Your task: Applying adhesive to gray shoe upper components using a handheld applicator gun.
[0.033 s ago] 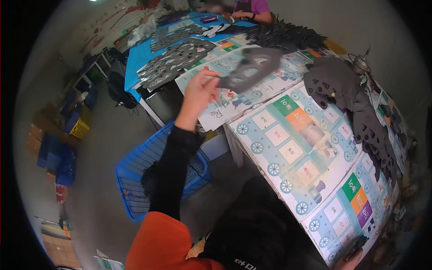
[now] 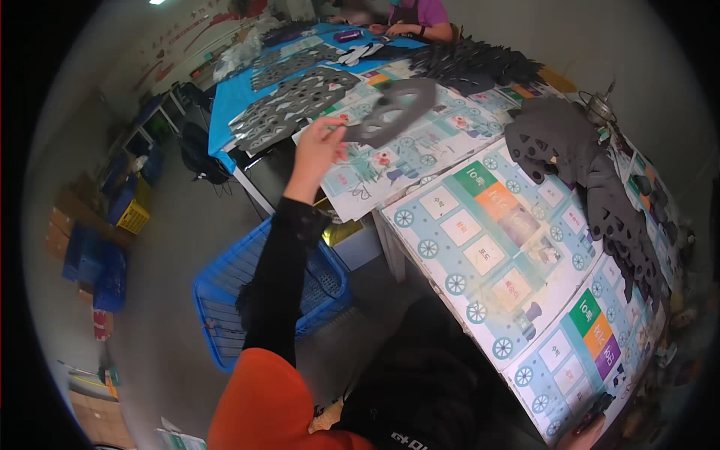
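My left hand (image 2: 316,154) reaches out over the far part of the table, thumb and fingers pinched on the near end of a dark grey foam cut-out sheet (image 2: 409,120). The sheet has several openings and hangs in the air, slightly blurred. Below it lies a printed pale-blue board (image 2: 367,191). At the lower right edge, only part of my right hand (image 2: 590,433) shows, closed around a small dark object (image 2: 596,411) that I cannot make out. A heap of grey foam pieces (image 2: 555,135) lies on the table to the right.
Flat grey cut-out sheets (image 2: 292,101) lie on the blue table cover (image 2: 221,120). A dark pile of foam pieces (image 2: 480,64) sits at the back, near a co-worker in a purple top (image 2: 431,19). A blue basket (image 2: 214,330) stands on the floor below my left arm.
My left hand has moved a little left, carrying the foam sheet with it, away from the dark pile. The co-worker's hands have shifted slightly. My right hand looks the same.
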`<state>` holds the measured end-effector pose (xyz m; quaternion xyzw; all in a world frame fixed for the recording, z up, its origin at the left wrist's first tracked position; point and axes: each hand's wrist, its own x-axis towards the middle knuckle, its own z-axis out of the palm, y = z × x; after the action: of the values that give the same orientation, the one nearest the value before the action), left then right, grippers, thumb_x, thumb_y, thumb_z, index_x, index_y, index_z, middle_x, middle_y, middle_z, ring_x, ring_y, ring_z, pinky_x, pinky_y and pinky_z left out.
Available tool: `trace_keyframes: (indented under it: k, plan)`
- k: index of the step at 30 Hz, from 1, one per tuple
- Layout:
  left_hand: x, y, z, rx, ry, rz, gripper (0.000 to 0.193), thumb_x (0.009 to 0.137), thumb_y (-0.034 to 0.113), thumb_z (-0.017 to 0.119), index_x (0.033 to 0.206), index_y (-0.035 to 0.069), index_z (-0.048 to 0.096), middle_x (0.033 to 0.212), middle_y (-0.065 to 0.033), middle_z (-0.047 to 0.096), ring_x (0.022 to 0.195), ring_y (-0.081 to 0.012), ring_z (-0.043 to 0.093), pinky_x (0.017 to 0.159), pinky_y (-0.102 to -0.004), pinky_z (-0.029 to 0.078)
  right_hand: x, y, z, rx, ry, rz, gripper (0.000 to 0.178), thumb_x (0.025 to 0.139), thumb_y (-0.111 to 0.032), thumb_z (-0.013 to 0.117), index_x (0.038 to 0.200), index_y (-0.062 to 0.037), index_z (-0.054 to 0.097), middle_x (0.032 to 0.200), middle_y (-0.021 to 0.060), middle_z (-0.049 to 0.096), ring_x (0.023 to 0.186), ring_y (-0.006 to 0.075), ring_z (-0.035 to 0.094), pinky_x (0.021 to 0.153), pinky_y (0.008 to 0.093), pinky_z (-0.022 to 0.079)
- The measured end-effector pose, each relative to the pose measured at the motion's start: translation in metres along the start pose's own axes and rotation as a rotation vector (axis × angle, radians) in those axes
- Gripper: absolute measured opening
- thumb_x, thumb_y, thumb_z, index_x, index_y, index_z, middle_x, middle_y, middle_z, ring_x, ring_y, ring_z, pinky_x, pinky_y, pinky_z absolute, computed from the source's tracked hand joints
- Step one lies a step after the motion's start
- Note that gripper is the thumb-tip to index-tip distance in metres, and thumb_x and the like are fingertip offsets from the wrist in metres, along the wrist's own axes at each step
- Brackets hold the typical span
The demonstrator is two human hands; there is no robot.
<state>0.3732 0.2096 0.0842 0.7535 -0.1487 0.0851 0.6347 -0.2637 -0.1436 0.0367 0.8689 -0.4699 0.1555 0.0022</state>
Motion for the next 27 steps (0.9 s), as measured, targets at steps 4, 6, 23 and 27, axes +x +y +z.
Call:
trace_keyframes:
  k: [4, 6, 23, 27]
  plan:
    - [0.084, -0.108, -0.08, 0.038, 0.099, -0.123, 0.014, 0.101, 0.009, 0.069, 0.114, 0.004, 0.07, 0.082, -0.0119, 0.073, 0.06, -0.0158, 0.07, 0.048, -0.0277, 0.049, -0.003, -0.004, 0.0, -0.073, 0.018, 0.068, 0.036, 0.098, -0.016, 0.059, 0.128, 0.005, 0.06, 0.114, 0.0312, 0.067, 0.104, 0.0504, 0.063, 0.089, 0.0532, 0.051]
    - [0.099, -0.144, -0.097, 0.174, 0.214, -0.278, 0.012, 0.1, 0.008, 0.069, 0.11, 0.002, 0.071, 0.079, -0.0114, 0.073, 0.061, -0.0181, 0.072, 0.049, -0.0289, 0.052, -0.001, -0.006, -0.002, -0.09, -0.003, 0.095, 0.038, 0.098, -0.016, 0.059, 0.13, 0.0048, 0.059, 0.115, 0.0307, 0.068, 0.105, 0.05, 0.063, 0.09, 0.0533, 0.051]
    - [0.158, -0.217, -0.131, 0.252, 0.314, -0.278, 0.012, 0.1, 0.005, 0.068, 0.106, -0.004, 0.073, 0.079, -0.0105, 0.073, 0.061, -0.0209, 0.074, 0.049, -0.0302, 0.058, 0.001, -0.001, 0.004, -0.115, -0.024, 0.076, 0.039, 0.096, -0.014, 0.056, 0.131, 0.0041, 0.058, 0.119, 0.0335, 0.064, 0.105, 0.0533, 0.061, 0.091, 0.0557, 0.05]
    - [0.171, -0.244, -0.15, 0.201, 0.264, -0.226, 0.018, 0.099, 0.014, 0.069, 0.104, -0.003, 0.075, 0.082, -0.0137, 0.074, 0.066, -0.0253, 0.076, 0.056, -0.0361, 0.06, 0.003, 0.014, 0.019, -0.093, 0.063, 0.012, 0.046, 0.089, -0.002, 0.059, 0.134, 0.0041, 0.055, 0.119, 0.0257, 0.066, 0.105, 0.0435, 0.065, 0.09, 0.0482, 0.052]
